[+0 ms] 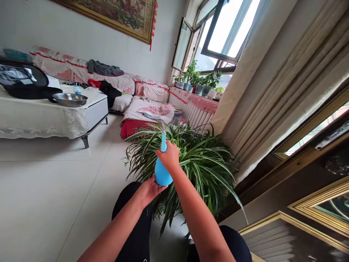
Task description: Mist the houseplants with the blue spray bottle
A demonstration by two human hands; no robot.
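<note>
A light blue spray bottle [163, 173] is held in front of a large bushy spider plant [199, 167], its pink-tipped nozzle pointing away from me. My right hand [170, 156] is closed around the neck and trigger of the bottle. Beneath it, my left hand [151, 189] cups the rounded base with the fingers bent under it. Long striped leaves spread out behind and to the right of both hands. The plant's pot is mostly hidden by the foliage.
To the left stands a low table [95, 105] with a metal bowl [70, 99] and a black bag [25, 80]. A sofa [128, 85] lines the back wall. Potted plants [200, 82] stand by the open window. At the right are a curtain [272, 80] and a dark door [297, 193].
</note>
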